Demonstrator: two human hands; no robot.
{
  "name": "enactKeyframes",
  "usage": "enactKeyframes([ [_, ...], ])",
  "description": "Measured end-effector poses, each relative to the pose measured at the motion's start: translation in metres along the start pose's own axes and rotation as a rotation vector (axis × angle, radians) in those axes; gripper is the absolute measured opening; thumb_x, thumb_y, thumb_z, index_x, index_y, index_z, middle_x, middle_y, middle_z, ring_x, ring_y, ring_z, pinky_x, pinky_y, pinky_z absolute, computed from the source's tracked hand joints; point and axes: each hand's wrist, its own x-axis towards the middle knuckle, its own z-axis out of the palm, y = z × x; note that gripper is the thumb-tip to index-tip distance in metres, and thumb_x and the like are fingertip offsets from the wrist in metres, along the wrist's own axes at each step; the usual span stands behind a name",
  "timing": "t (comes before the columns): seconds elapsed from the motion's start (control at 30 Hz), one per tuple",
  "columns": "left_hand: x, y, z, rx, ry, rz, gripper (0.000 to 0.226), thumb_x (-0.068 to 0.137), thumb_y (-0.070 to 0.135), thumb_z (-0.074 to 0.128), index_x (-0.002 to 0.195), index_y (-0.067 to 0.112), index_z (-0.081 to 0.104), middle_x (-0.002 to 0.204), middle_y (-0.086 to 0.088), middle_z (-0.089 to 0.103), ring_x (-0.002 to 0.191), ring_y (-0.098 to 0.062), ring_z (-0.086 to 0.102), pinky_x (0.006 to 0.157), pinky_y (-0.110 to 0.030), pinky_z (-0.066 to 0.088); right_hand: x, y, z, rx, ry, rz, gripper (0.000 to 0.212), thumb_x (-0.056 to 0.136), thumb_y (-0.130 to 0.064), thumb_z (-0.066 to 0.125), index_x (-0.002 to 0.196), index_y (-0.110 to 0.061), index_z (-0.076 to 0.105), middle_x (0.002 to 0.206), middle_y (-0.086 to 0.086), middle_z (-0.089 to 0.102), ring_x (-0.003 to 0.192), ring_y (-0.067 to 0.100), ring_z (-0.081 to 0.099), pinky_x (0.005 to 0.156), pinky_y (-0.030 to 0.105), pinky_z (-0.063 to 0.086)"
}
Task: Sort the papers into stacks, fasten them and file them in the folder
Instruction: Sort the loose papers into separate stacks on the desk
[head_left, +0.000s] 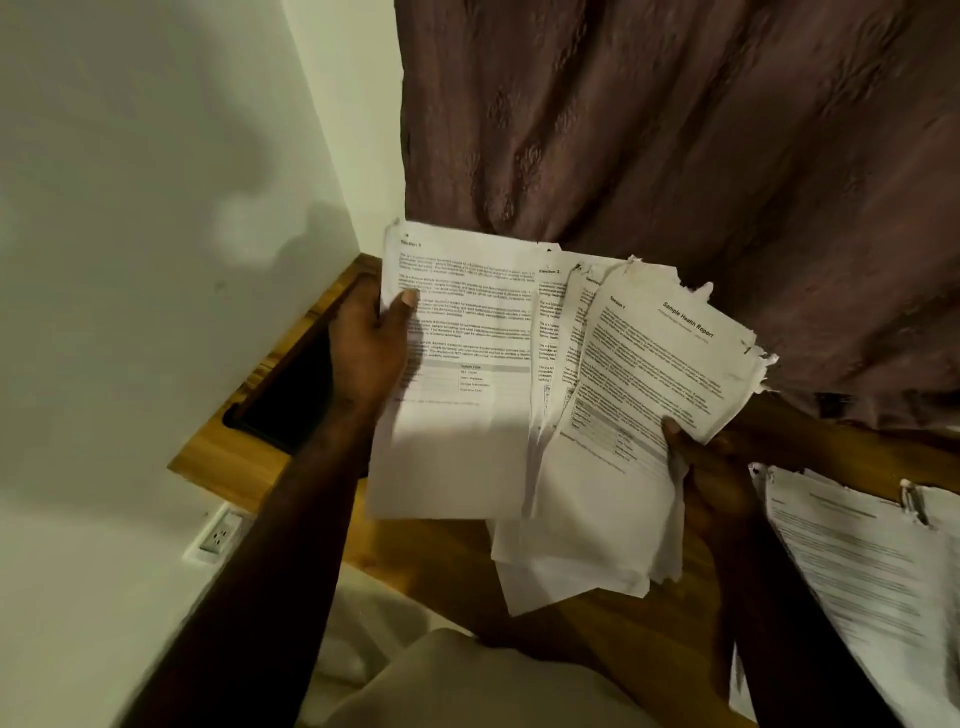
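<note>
I hold a fan of printed white papers above a wooden table (415, 551). My left hand (371, 345) grips the left edge of a sheet headed "Section 1" (462, 374), thumb on its face. My right hand (711, 483) grips a bundle of several torn-cornered sheets (639, 395); the top one reads "Sample Health Report". The sheets overlap in the middle. A further stack of papers (857, 571) lies on the table at the right, with a clip (912, 501) at its top edge.
A dark flat object (291, 400) lies on the table's left end beside the white wall. A brownish curtain (675, 130) hangs behind the table. A wall socket (218, 535) sits low on the left. Light fabric on my lap (415, 670) fills the bottom.
</note>
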Motion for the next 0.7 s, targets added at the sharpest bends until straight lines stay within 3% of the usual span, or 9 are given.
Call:
enactKeyframes([
  [0.1,-0.015,-0.030,0.009,-0.106,-0.057,-0.175,0.019,0.097,0.037,0.063,0.098,0.018,0.067,0.088,0.003,0.073,0.075,-0.012,0.070,0.064,-0.034,0.057,0.005,0.004,0.001,-0.075,-0.028,0.006,0.036,0.104,-0.003,0.047,0.140,-0.005,0.053,0.137,0.015,0.061,0.129,0.034,0.057,0.105,0.054,0.047],
  [0.17,-0.031,-0.050,0.022,-0.132,-0.118,-0.301,0.018,0.098,0.034,0.064,0.099,0.016,0.066,0.086,0.001,0.070,0.071,-0.013,0.067,0.060,-0.032,0.053,0.005,0.009,0.004,-0.103,-0.042,0.016,0.036,0.103,0.004,0.044,0.139,0.003,0.050,0.134,0.017,0.063,0.126,0.033,0.059,0.099,0.047,0.053],
  [0.2,-0.038,-0.060,0.028,-0.071,-0.137,-0.365,0.020,0.098,0.034,0.063,0.103,0.016,0.066,0.092,-0.001,0.072,0.076,-0.015,0.069,0.063,-0.033,0.056,0.005,0.015,0.005,-0.101,-0.049,0.022,0.036,0.102,0.006,0.044,0.138,0.006,0.049,0.132,0.018,0.063,0.124,0.033,0.061,0.096,0.044,0.055],
  [0.27,-0.051,-0.084,0.036,-0.011,-0.190,-0.493,0.022,0.099,0.034,0.061,0.107,0.013,0.066,0.102,-0.007,0.073,0.085,-0.021,0.073,0.071,-0.039,0.062,0.004,0.031,0.008,-0.144,-0.011,0.043,0.037,0.098,-0.005,0.059,0.134,0.000,0.056,0.130,0.017,0.065,0.120,0.034,0.063,0.097,0.051,0.053],
  [0.33,-0.065,-0.107,0.042,-0.217,-0.368,-0.616,0.034,0.101,0.032,0.059,0.116,0.001,0.063,0.109,-0.018,0.072,0.093,-0.034,0.073,0.077,-0.048,0.061,0.005,0.052,0.006,-0.207,0.032,0.085,0.046,0.086,-0.023,0.077,0.129,-0.010,0.064,0.126,0.012,0.069,0.115,0.034,0.066,0.097,0.059,0.051],
  [0.4,-0.086,-0.126,0.046,-0.434,-0.536,-0.744,0.049,0.099,0.037,0.061,0.131,-0.001,0.058,0.122,-0.026,0.065,0.109,-0.045,0.065,0.090,-0.056,0.055,0.005,0.074,0.003,-0.265,0.042,0.164,0.046,0.084,-0.019,0.079,0.127,-0.011,0.066,0.122,0.010,0.071,0.112,0.032,0.068,0.096,0.060,0.052],
  [0.5,-0.111,-0.137,0.055,-0.447,-0.602,-0.854,0.051,0.096,0.048,0.062,0.136,0.016,0.058,0.126,-0.018,0.066,0.115,-0.040,0.064,0.099,-0.059,0.051,0.002,0.100,0.003,-0.387,0.041,0.240,0.039,0.089,-0.007,0.072,0.126,-0.017,0.066,0.119,0.005,0.071,0.113,0.029,0.066,0.096,0.054,0.054],
  [0.6,-0.122,-0.136,0.063,-0.376,-0.491,-0.828,0.040,0.091,0.032,0.073,0.127,0.019,0.063,0.115,-0.009,0.073,0.109,-0.033,0.068,0.088,-0.053,0.058,0.002,0.112,0.005,-0.510,0.071,0.291,0.039,0.089,-0.011,0.073,0.126,-0.020,0.065,0.120,0.003,0.069,0.114,0.028,0.064,0.095,0.050,0.055],
  [0.7,-0.126,-0.135,0.064,-0.345,-0.427,-0.762,0.036,0.087,0.012,0.076,0.121,0.015,0.063,0.108,-0.003,0.073,0.108,-0.028,0.068,0.067,-0.029,0.059,-0.001,0.111,0.012,-0.677,-0.002,0.269,0.039,0.090,-0.017,0.073,0.128,-0.018,0.063,0.122,0.003,0.068,0.114,0.025,0.063,0.095,0.044,0.054],
])
